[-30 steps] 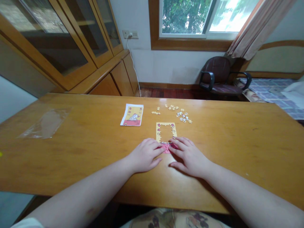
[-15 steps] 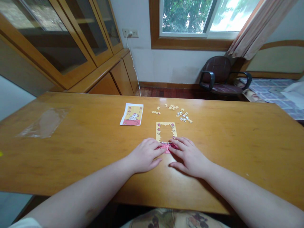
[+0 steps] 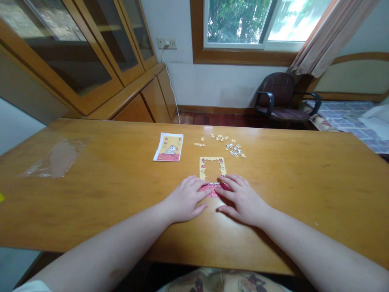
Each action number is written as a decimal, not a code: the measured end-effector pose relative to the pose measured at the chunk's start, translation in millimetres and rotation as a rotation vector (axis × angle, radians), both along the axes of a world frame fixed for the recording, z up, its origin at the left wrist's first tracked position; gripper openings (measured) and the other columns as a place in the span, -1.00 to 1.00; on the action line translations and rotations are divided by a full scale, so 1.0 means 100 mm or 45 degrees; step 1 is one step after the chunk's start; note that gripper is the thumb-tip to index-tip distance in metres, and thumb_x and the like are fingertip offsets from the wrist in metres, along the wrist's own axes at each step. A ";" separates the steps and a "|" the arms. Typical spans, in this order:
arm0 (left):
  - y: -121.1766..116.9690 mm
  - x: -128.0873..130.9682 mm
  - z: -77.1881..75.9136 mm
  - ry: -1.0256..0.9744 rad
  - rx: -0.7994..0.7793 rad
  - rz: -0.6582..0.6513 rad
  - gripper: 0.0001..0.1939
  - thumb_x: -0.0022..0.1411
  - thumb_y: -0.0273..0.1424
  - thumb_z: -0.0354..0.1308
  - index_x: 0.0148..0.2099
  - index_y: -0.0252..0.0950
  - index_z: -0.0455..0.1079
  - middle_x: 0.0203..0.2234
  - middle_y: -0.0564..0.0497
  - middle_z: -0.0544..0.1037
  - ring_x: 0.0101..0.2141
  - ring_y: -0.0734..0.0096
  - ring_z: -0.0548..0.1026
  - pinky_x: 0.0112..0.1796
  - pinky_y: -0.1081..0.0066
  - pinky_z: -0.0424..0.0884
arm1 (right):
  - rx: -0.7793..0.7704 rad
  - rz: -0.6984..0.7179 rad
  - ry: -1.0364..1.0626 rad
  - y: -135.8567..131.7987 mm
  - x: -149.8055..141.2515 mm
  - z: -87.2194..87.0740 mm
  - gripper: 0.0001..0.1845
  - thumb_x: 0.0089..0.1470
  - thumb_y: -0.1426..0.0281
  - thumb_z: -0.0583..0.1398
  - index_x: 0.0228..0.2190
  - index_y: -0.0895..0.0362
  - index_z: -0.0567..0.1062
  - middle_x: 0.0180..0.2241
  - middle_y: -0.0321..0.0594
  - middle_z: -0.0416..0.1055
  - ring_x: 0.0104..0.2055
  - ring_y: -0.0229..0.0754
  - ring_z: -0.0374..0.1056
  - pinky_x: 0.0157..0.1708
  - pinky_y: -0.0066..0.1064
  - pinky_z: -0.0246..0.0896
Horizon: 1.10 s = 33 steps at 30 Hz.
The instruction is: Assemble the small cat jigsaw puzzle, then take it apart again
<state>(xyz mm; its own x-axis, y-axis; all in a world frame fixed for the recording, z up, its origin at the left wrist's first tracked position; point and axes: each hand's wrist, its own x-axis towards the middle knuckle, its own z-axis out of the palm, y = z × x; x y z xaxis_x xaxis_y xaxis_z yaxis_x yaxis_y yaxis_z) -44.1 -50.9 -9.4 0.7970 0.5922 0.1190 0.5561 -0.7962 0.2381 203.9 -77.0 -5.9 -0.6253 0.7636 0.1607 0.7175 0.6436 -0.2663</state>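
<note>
A jigsaw puzzle [image 3: 202,175] lies on the wooden table as a yellow frame around a bare middle, with a pink strip along its near side. My left hand [image 3: 189,198] rests with fingers stretched over the left part of the pink strip. Over the strip's right part lies my right hand [image 3: 243,198], its fingers spread and touching the pieces. Both hands hide some of the lower puzzle. Beyond it are loose puzzle pieces [image 3: 236,151], some yellow and some white. A picture sheet [image 3: 170,147] showing a white animal on yellow and pink lies to the left.
A clear plastic bag [image 3: 57,158] lies on the left of the wooden table [image 3: 121,174]. Glass-door cabinets [image 3: 133,77] stand behind it at the left. An office chair [image 3: 278,97] and a bed [image 3: 349,117] are beyond the table at the right.
My right index finger has shifted slightly on the pink strip, and more of the strip's upper edge shows between the hands. The loose pieces have stayed in place.
</note>
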 end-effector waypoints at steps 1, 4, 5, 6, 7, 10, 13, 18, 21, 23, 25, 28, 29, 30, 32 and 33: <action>0.00 0.00 0.00 0.004 -0.004 -0.001 -0.51 0.23 -0.23 0.07 0.19 -0.19 0.30 0.09 -0.17 0.37 0.06 0.08 0.31 0.12 -0.05 0.16 | -0.005 0.001 -0.006 0.00 0.00 0.00 -0.44 0.10 0.00 0.14 0.00 0.08 0.49 0.17 0.05 0.24 0.20 0.13 0.09 0.14 0.08 0.01; 0.00 0.01 0.02 0.004 -0.013 0.005 -0.50 0.22 -0.23 0.08 0.19 -0.20 0.29 0.08 -0.17 0.37 0.06 0.08 0.30 0.13 -0.06 0.15 | -0.007 0.008 -0.013 0.00 0.00 0.00 -0.42 0.10 0.00 0.13 0.02 0.09 0.48 0.16 0.05 0.25 0.20 0.13 0.08 0.13 0.07 0.02; -0.01 0.01 0.02 0.000 -0.015 0.009 -0.49 0.22 -0.23 0.08 0.20 -0.19 0.29 0.08 -0.17 0.37 0.06 0.08 0.29 0.13 -0.06 0.14 | -0.003 0.010 -0.009 0.00 -0.01 0.00 -0.42 0.10 -0.01 0.13 0.02 0.09 0.47 0.15 0.05 0.26 0.20 0.13 0.08 0.13 0.07 0.03; -0.01 0.02 0.02 -0.004 -0.019 0.014 -0.49 0.21 -0.22 0.08 0.20 -0.19 0.28 0.08 -0.16 0.37 0.06 0.08 0.29 0.14 -0.06 0.13 | 0.002 0.011 -0.001 0.00 -0.01 0.00 -0.42 0.10 -0.01 0.13 0.02 0.09 0.47 0.15 0.06 0.26 0.19 0.13 0.09 0.13 0.07 0.03; -0.01 0.02 0.02 -0.006 -0.022 0.019 -0.49 0.21 -0.22 0.08 0.20 -0.19 0.27 0.07 -0.16 0.37 0.07 0.08 0.29 0.14 -0.06 0.12 | 0.004 0.011 0.005 0.00 -0.01 -0.01 -0.42 0.09 -0.01 0.14 0.02 0.10 0.47 0.14 0.06 0.27 0.19 0.13 0.09 0.13 0.07 0.03; -0.01 0.02 0.01 0.005 -0.030 0.025 -0.49 0.21 -0.22 0.09 0.20 -0.20 0.27 0.08 -0.17 0.36 0.08 0.07 0.28 0.15 -0.06 0.11 | 0.009 0.005 0.016 0.00 -0.01 -0.01 -0.43 0.09 0.00 0.14 0.00 0.11 0.48 0.14 0.06 0.27 0.19 0.12 0.09 0.14 0.06 0.03; -0.01 0.02 0.00 0.024 -0.014 0.022 -0.46 0.22 -0.22 0.08 0.23 -0.21 0.23 0.11 -0.19 0.34 0.09 0.06 0.27 0.15 -0.06 0.12 | 0.018 0.008 0.032 0.00 -0.01 -0.01 -0.43 0.08 0.00 0.15 0.00 0.10 0.48 0.13 0.05 0.28 0.19 0.12 0.10 0.15 0.06 0.02; 0.00 0.00 0.00 0.068 0.002 0.007 -0.43 0.22 -0.17 0.07 0.25 -0.21 0.21 0.17 -0.21 0.27 0.12 0.01 0.24 0.14 -0.08 0.13 | 0.043 -0.007 0.059 0.02 0.00 -0.02 -0.43 0.08 0.03 0.17 0.02 0.10 0.46 0.12 0.05 0.30 0.17 0.11 0.13 0.14 0.08 0.03; 0.00 -0.01 0.00 0.077 -0.008 0.002 -0.44 0.21 -0.16 0.08 0.22 -0.22 0.25 0.18 -0.23 0.25 0.13 -0.03 0.23 0.13 -0.09 0.12 | 0.024 -0.009 0.048 0.02 0.00 -0.02 -0.43 0.09 0.02 0.15 0.01 0.11 0.47 0.12 0.07 0.30 0.17 0.11 0.12 0.14 0.08 0.03; 0.00 -0.02 -0.01 0.063 -0.019 0.005 -0.44 0.21 -0.15 0.09 0.22 -0.22 0.26 0.19 -0.24 0.25 0.13 -0.04 0.22 0.13 -0.10 0.12 | 0.013 -0.011 0.042 0.03 0.00 -0.02 -0.43 0.09 0.01 0.15 0.00 0.12 0.48 0.12 0.08 0.29 0.18 0.11 0.12 0.13 0.07 0.04; 0.00 -0.02 -0.02 0.035 -0.029 0.011 -0.43 0.20 -0.14 0.10 0.22 -0.21 0.25 0.18 -0.24 0.26 0.13 -0.04 0.23 0.12 -0.10 0.14 | 0.005 -0.012 0.047 0.03 0.00 -0.02 -0.44 0.09 0.02 0.15 0.00 0.12 0.48 0.12 0.08 0.29 0.18 0.11 0.12 0.13 0.07 0.05; 0.00 -0.02 -0.03 0.007 -0.029 0.012 -0.41 0.19 -0.15 0.11 0.23 -0.21 0.23 0.16 -0.23 0.28 0.12 -0.02 0.24 0.12 -0.09 0.15 | -0.001 -0.002 0.056 0.04 0.00 -0.03 -0.44 0.08 0.03 0.17 0.01 0.11 0.47 0.11 0.08 0.30 0.17 0.10 0.13 0.13 0.07 0.06; 0.00 -0.01 -0.03 0.004 -0.022 0.008 -0.41 0.20 -0.15 0.11 0.24 -0.21 0.22 0.16 -0.24 0.29 0.12 -0.02 0.24 0.12 -0.09 0.15 | 0.002 0.003 0.058 0.04 0.00 -0.03 -0.43 0.07 0.03 0.18 0.01 0.11 0.47 0.11 0.07 0.31 0.18 0.11 0.13 0.13 0.07 0.06; 0.00 -0.01 -0.04 0.002 -0.012 0.006 -0.42 0.21 -0.16 0.10 0.24 -0.22 0.22 0.16 -0.24 0.29 0.12 -0.01 0.25 0.12 -0.08 0.16 | 0.009 0.007 0.062 0.04 0.00 -0.04 -0.43 0.06 0.03 0.19 0.01 0.11 0.47 0.11 0.06 0.31 0.17 0.11 0.13 0.13 0.07 0.05; -0.01 0.01 -0.04 -0.013 0.023 0.016 -0.47 0.25 -0.19 0.05 0.23 -0.22 0.23 0.15 -0.23 0.31 0.11 0.03 0.27 0.12 -0.07 0.17 | 0.040 -0.006 0.091 0.02 0.00 -0.04 -0.45 0.07 0.05 0.19 0.00 0.10 0.47 0.10 0.05 0.32 0.17 0.10 0.14 0.13 0.06 0.05; -0.01 0.02 -0.04 -0.027 0.053 0.036 -0.50 0.27 -0.22 0.02 0.22 -0.22 0.23 0.14 -0.22 0.32 0.11 0.05 0.28 0.12 -0.06 0.18 | 0.057 -0.025 0.109 0.02 0.00 -0.02 -0.47 0.09 0.06 0.18 0.00 0.10 0.47 0.10 0.04 0.33 0.16 0.09 0.16 0.13 0.05 0.06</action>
<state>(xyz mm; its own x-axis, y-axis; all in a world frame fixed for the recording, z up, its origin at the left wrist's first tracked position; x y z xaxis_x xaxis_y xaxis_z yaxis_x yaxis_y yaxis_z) -42.1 -51.9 -13.5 0.7772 0.6083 0.1609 0.5734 -0.7900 0.2170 204.1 -74.9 -7.9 -0.5927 0.7667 0.2467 0.7062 0.6420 -0.2985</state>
